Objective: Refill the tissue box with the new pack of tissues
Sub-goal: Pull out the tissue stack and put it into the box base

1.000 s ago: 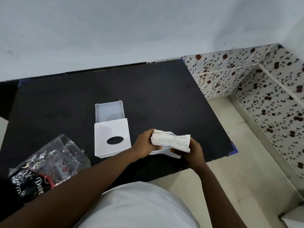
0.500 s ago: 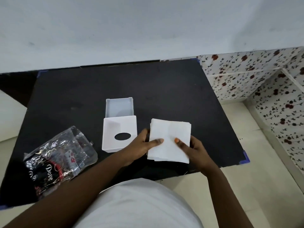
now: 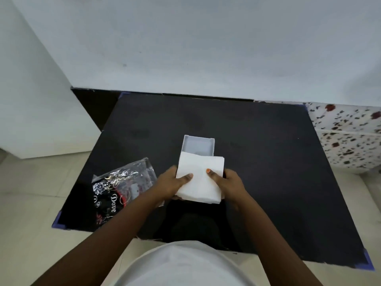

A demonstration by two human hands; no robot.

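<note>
On the black rectangular tabletop (image 3: 268,162), near its middle, a person holds a thick white stack of square tissues (image 3: 200,180) flat between both hands. The left hand (image 3: 171,184) grips the stack's left edge, its thumb lying across the top sheet and its fingers curled underneath out of sight. The right hand (image 3: 231,184) grips the right edge the same way, with the thumb, whose nail is painted orange, pressed on top and the fingers wrapped under and around the side. Both hands are clamped on the stack, thumbs pointing toward each other with a stretch of bare tissue between them.

Just beyond the stack stands the open white plastic tissue box (image 3: 198,145), a square tray with low walls and a pale, bare floor. The far edge of the stack overlaps the box's near wall in this view; whether it touches the box I cannot tell. The box's lid is not visible, if it lies beneath the stack.

To the left of the hands lies a crumpled clear plastic wrapper with black and silver print (image 3: 121,186), resting on the tabletop close to the left wrist. Behind the table rises a plain white wall (image 3: 206,48), and at the right stands a floral-patterned white panel (image 3: 348,137).
</note>
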